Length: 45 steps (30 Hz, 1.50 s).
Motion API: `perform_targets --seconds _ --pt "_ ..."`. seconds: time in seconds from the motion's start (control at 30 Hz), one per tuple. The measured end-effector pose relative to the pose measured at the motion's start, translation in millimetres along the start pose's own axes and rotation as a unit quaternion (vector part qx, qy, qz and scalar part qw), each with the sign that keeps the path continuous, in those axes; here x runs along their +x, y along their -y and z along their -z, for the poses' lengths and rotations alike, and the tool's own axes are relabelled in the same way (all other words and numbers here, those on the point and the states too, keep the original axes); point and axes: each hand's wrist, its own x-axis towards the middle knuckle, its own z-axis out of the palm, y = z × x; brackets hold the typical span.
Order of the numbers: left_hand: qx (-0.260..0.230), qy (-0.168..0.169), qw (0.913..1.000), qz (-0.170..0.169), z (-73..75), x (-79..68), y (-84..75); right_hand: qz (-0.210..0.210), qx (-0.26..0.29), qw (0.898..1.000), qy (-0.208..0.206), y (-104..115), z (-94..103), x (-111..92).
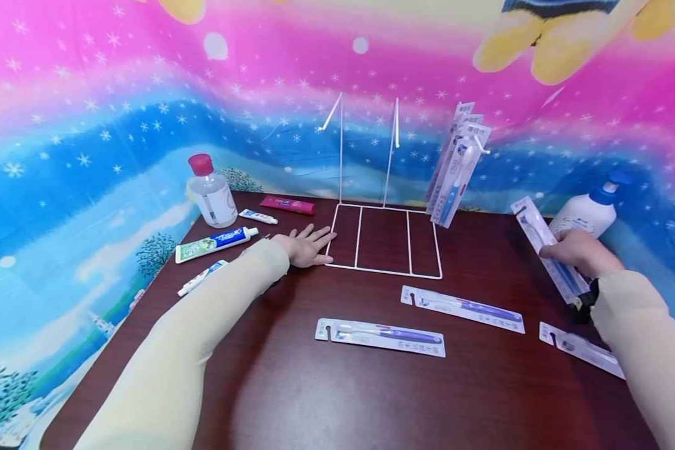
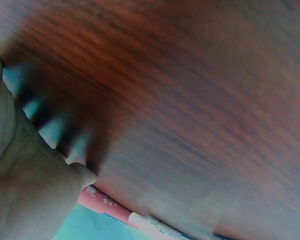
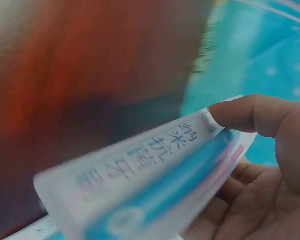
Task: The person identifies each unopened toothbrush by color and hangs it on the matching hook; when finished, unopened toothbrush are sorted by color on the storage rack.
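My right hand (image 1: 580, 251) pinches a toothbrush pack (image 1: 538, 231), thumb on its face and the other fingers curled behind it. The pack is tilted in my grip, just in front of the white pump bottle (image 1: 582, 215) at the right side of the table (image 1: 337, 400). From the right wrist I see its printed characters and blue handle.

My left hand (image 1: 308, 245) is spread, fingers straight and apart with nothing in them, the fingertips at the left edge of the white wire rack (image 1: 359, 237). Several more packs hang from the rack's right hook (image 1: 482, 147). Three loose packs (image 1: 380, 337) lie flat on the table in front of the rack and off to its right, the rightmost partly behind my sleeve (image 1: 641, 344). Toothpaste tubes (image 1: 216, 244) and a red-capped bottle (image 1: 214, 197) sit left of the rack.
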Motion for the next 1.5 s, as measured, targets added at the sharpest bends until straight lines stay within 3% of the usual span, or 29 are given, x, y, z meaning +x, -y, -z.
perform_targets --seconds 0.1,0.33,0.6,0.77,0.9,1.5 --pt "-0.003 0.001 1.0000 -0.001 0.3 -0.3 0.3 0.032 0.005 0.999 -0.032 13 8.3 -11" --pt "0.011 0.008 0.9999 0.007 -0.4 3.1 2.0 0.062 0.035 0.994 -0.079 51 15.9 -39" --pt "0.014 0.005 0.9999 0.008 -5.4 12.4 8.7 0.140 0.063 0.974 -0.167 104 3.5 -83" --pt "0.013 0.002 0.9999 0.005 -6.6 13.1 10.0 0.180 0.080 0.960 -0.197 131 -6.7 -99" --pt "0.019 0.005 0.9998 0.010 -6.2 12.6 9.0 0.203 0.077 0.955 -0.202 144 -16.0 -101" --pt "0.013 0.006 0.9998 0.012 -2.2 6.9 3.8 0.192 0.090 0.960 -0.182 156 -29.9 -77"
